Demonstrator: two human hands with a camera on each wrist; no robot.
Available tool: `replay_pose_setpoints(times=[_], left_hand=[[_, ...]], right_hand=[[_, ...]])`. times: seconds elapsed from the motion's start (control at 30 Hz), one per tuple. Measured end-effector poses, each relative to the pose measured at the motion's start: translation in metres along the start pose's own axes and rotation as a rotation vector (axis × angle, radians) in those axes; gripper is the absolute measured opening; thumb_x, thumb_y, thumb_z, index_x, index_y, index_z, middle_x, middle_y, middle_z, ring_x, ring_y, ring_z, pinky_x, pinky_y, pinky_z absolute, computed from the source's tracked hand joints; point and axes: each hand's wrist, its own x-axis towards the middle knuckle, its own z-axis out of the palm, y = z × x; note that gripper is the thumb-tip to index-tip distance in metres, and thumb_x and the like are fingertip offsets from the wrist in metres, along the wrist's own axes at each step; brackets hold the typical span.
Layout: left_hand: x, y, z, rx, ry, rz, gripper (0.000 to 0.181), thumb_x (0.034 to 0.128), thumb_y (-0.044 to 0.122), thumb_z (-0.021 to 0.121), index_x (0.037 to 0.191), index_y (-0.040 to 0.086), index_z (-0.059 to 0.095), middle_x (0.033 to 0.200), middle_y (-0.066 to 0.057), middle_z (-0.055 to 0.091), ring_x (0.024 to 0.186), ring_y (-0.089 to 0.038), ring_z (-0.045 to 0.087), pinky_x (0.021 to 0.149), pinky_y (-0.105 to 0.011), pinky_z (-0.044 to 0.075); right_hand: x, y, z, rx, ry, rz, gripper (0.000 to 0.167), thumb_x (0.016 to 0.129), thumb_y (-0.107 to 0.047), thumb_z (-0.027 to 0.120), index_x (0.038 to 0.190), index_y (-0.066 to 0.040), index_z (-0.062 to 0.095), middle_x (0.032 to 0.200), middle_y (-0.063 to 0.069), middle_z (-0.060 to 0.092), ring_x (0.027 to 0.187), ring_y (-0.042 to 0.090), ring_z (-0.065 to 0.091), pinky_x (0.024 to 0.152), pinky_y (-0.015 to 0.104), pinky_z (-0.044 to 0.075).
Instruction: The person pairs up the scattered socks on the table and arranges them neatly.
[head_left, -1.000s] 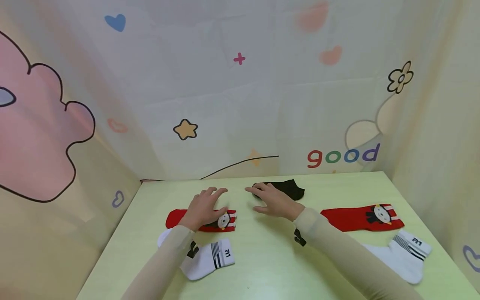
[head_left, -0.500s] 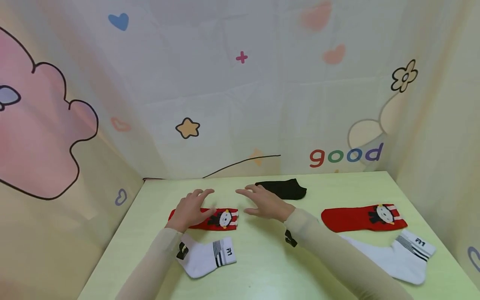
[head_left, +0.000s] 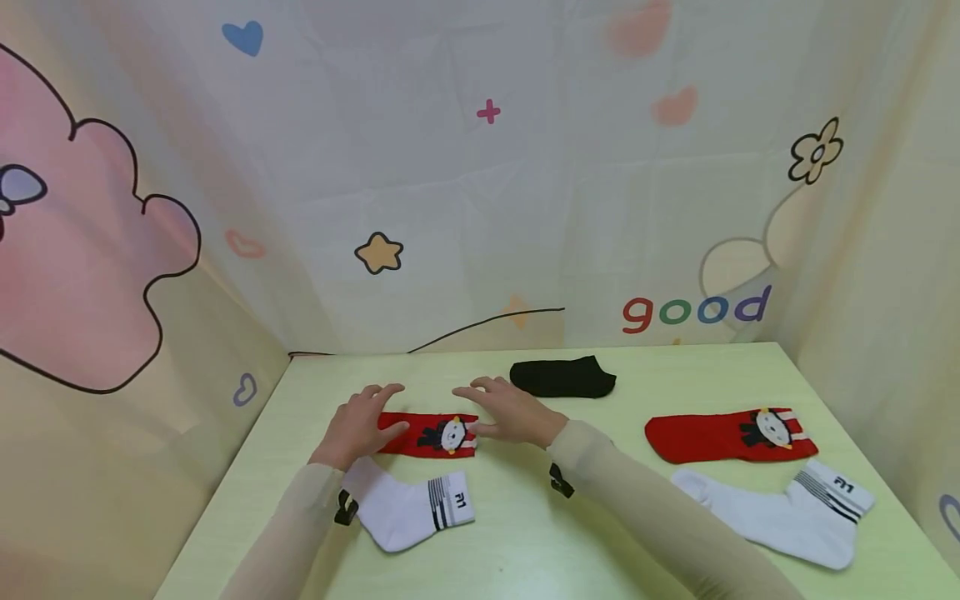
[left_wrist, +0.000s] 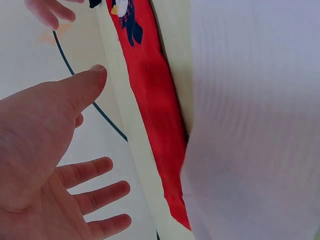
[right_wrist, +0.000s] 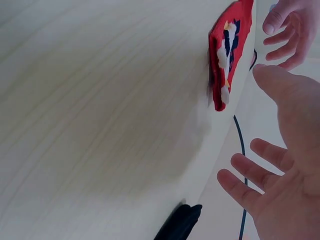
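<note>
My left hand hovers over the toe part of the left red sock, its fingers spread and holding nothing; the left wrist view shows that sock beyond the thumb. My right hand is above the table near that sock's striped cuff, fingers apart and nothing held. Behind the right hand lies a black ankle sock, flat and alone. Below the left wrist a white sock with black stripes lies partly hidden by the sleeve.
On the right side lie another red sock with a cartoon face and another striped white sock, partly behind my right sleeve. The pale table meets a printed curtain at its back and sides.
Both hands have moved left. The right hand has come away from above the black sock, which now shows whole; the left hand uncovers more of the red sock.
</note>
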Motion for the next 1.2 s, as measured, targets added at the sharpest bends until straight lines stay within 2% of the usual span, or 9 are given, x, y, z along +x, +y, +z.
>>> replay_pose_setpoints(times=[0.17,0.37,0.5,0.73,1.2], left_hand=[[-0.005,-0.013,0.001,-0.009,0.01,-0.005,0.066,0.0916,0.035,0.078,0.149,0.017,0.051,0.141,-0.023,0.055,0.116,-0.045,0.059,0.096,-0.064,0.048],[-0.011,-0.022,0.002,-0.013,0.018,-0.01,0.063,0.0918,0.033,0.079,0.147,0.013,0.054,0.138,-0.025,0.056,0.113,-0.047,0.06,0.094,-0.064,0.05],[-0.013,-0.025,0.003,-0.021,0.006,-0.027,0.061,0.0922,0.032,0.078,0.145,0.011,0.056,0.138,-0.024,0.057,0.115,-0.046,0.059,0.095,-0.063,0.049],[-0.018,-0.03,0.005,-0.019,-0.028,-0.093,0.06,0.0917,0.034,0.078,0.143,0.011,0.057,0.137,-0.024,0.057,0.117,-0.044,0.058,0.098,-0.063,0.048],[-0.019,-0.036,0.011,0.011,-0.044,-0.109,0.05,0.0925,0.032,0.078,0.132,0.006,0.064,0.124,-0.022,0.065,0.109,-0.041,0.06,0.094,-0.059,0.05]], right_hand=[[0.008,-0.005,0.007,-0.012,-0.016,-0.009,0.064,0.097,-0.032,0.073,0.154,-0.021,0.047,0.145,0.013,0.053,0.123,0.033,0.055,0.101,0.042,0.051],[0.015,-0.011,0.013,-0.022,-0.041,0.002,0.062,0.097,-0.033,0.072,0.153,-0.021,0.048,0.146,0.012,0.053,0.124,0.032,0.053,0.1,0.04,0.052],[0.019,-0.017,0.016,-0.008,-0.058,0.004,0.06,0.097,-0.031,0.07,0.152,-0.02,0.049,0.145,0.011,0.053,0.124,0.031,0.053,0.099,0.04,0.052],[0.025,-0.027,0.021,-0.015,-0.088,-0.005,0.062,0.095,-0.036,0.074,0.151,-0.02,0.051,0.141,0.01,0.056,0.121,0.03,0.053,0.1,0.041,0.05],[0.03,-0.026,0.035,-0.068,-0.13,-0.022,0.055,0.095,-0.038,0.074,0.145,-0.02,0.058,0.135,0.01,0.061,0.114,0.029,0.054,0.094,0.041,0.05]])
